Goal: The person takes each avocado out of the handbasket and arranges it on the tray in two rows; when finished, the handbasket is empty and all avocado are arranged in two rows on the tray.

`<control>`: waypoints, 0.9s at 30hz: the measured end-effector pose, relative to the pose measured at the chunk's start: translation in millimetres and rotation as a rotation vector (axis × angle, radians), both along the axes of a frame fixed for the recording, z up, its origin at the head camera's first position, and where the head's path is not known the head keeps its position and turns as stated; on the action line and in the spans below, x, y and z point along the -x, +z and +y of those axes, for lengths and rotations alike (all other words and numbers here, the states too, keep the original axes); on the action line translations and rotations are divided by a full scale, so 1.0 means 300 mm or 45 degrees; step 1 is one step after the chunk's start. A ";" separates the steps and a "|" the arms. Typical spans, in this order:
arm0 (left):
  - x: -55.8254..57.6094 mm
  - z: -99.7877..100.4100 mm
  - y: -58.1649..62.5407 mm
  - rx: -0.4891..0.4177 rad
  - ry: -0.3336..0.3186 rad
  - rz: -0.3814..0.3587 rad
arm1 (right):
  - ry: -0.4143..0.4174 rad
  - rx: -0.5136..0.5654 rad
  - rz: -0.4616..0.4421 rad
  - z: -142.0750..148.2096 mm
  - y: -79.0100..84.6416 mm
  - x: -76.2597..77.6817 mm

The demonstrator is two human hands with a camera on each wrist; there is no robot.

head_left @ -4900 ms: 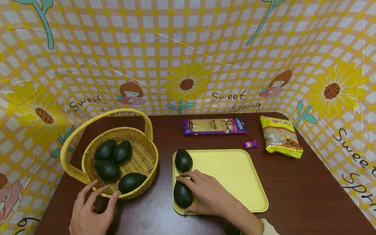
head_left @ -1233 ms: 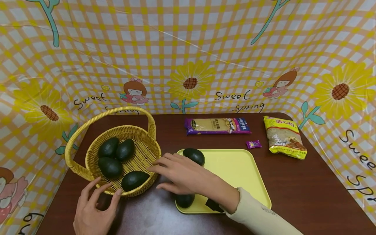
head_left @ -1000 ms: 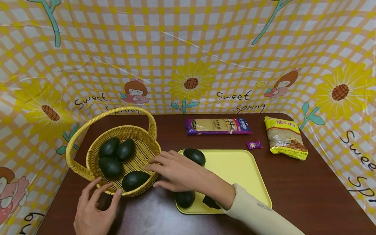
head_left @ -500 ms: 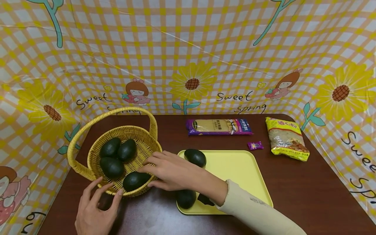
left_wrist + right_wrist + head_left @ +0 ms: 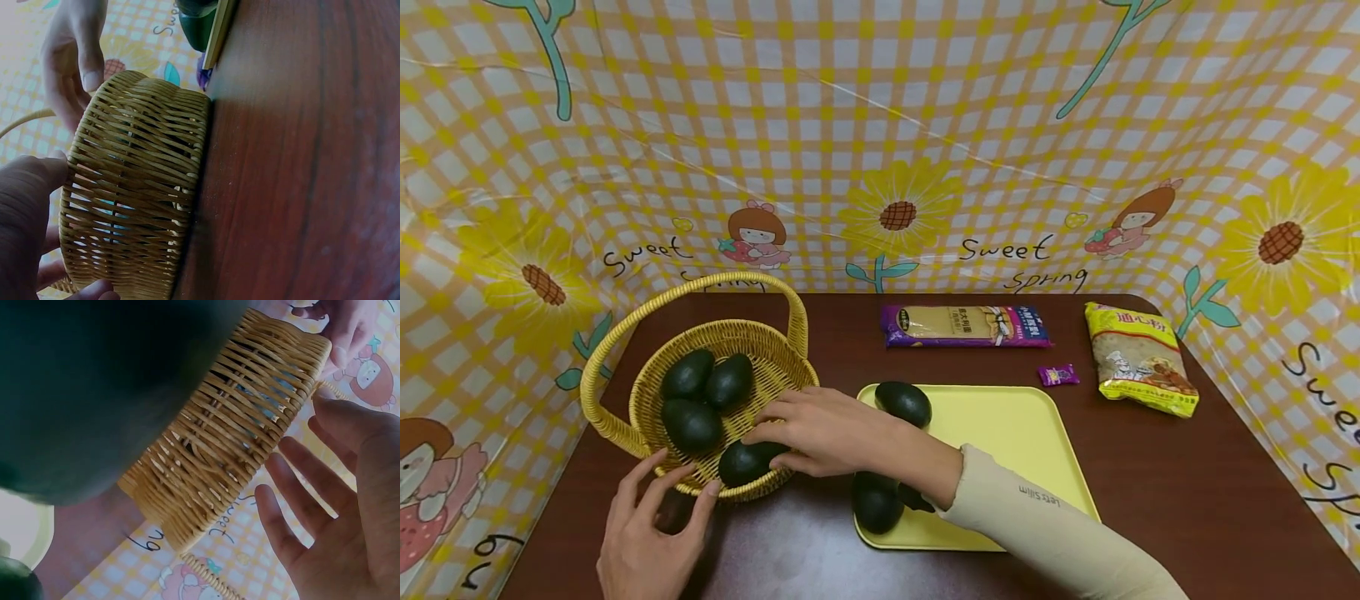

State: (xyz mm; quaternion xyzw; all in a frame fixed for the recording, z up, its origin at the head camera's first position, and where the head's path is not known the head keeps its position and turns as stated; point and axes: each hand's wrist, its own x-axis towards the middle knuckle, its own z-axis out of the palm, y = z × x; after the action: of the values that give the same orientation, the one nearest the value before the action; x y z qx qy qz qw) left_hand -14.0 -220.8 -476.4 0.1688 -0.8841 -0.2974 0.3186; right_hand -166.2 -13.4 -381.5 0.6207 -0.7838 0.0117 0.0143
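Note:
A yellow wicker basket (image 5: 722,329) with a tall handle stands at the left. Several dark green avocados (image 5: 692,425) lie in it. My left hand (image 5: 651,533) holds the basket's near rim, thumb and fingertips on the weave (image 5: 134,175). Reaching over the right side of the basket, my right hand (image 5: 831,429) has its fingers and thumb spread around the narrow end of the nearest avocado (image 5: 745,462), partly covering it. In the right wrist view the spread fingers (image 5: 300,487) stand over the rim; that avocado is hidden behind the wicker.
Right of the basket is a yellow tray (image 5: 1000,433). An avocado (image 5: 904,404) lies at its back left, another avocado (image 5: 877,504) at its front left under my forearm. Behind are a pasta packet (image 5: 966,325), a small purple packet (image 5: 1058,375) and a yellow bag (image 5: 1138,358).
My right hand has let go of an avocado on the tray and moved left over the basket, then further onto the avocado there. The tray's back avocado has turned sideways. My left hand stays.

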 end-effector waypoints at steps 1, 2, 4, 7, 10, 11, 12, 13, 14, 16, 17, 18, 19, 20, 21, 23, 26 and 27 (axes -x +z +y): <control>0.000 0.000 -0.001 -0.001 -0.002 0.003 | 0.006 -0.008 -0.013 -0.007 0.000 0.001; -0.001 0.000 -0.001 -0.002 -0.002 0.004 | 0.012 -0.017 -0.020 -0.014 -0.002 0.002; 0.000 -0.001 -0.002 0.003 -0.001 0.003 | 0.027 -0.033 -0.026 -0.026 -0.005 0.005; -0.001 -0.001 -0.003 0.001 -0.007 0.009 | 0.047 -0.055 -0.021 -0.041 -0.005 0.008; -0.001 -0.001 -0.002 -0.001 -0.012 0.018 | 0.064 -0.075 -0.007 -0.054 -0.005 0.012; -0.001 -0.002 -0.001 -0.001 -0.012 0.019 | 0.070 -0.082 -0.002 -0.058 -0.003 0.013; -0.001 -0.002 -0.001 -0.001 -0.013 0.018 | 0.076 -0.090 0.002 -0.062 -0.002 0.014; -0.002 -0.001 0.000 -0.002 -0.013 0.018 | 0.082 -0.099 0.007 -0.067 -0.001 0.015; -0.002 -0.002 0.001 -0.003 -0.014 0.015 | 0.091 -0.108 0.017 -0.073 0.001 0.017; -0.002 -0.002 0.001 -0.007 -0.011 0.007 | 0.104 -0.129 0.028 -0.085 0.005 0.019; -0.002 -0.001 0.001 -0.011 -0.010 0.003 | 0.110 -0.140 0.029 -0.091 0.007 0.020; -0.003 -0.001 0.000 -0.017 -0.010 0.001 | 0.117 -0.152 0.029 -0.097 0.007 0.022; -0.003 -0.002 0.000 -0.021 -0.010 -0.001 | 0.122 -0.164 0.030 -0.104 0.008 0.023; -0.003 -0.002 -0.001 -0.024 -0.010 -0.002 | 0.127 -0.177 0.030 -0.110 0.009 0.025; -0.003 -0.003 -0.002 -0.026 -0.011 0.000 | 0.131 -0.189 0.026 -0.116 0.009 0.027; -0.003 -0.004 -0.002 -0.029 -0.014 0.003 | 0.139 -0.212 0.026 -0.128 0.009 0.030; -0.002 -0.006 -0.001 -0.030 -0.021 0.000 | 0.151 -0.245 0.018 -0.142 0.008 0.033; -0.002 -0.006 0.000 -0.029 -0.022 -0.002 | 0.156 -0.257 0.014 -0.147 0.006 0.033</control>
State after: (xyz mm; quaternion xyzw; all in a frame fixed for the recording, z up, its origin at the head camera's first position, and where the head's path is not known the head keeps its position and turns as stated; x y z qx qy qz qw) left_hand -13.5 -222.7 -476.5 0.1652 -0.8823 -0.3100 0.3132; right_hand -176.1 -57.4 -379.6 0.6657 -0.7416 -0.0699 -0.0449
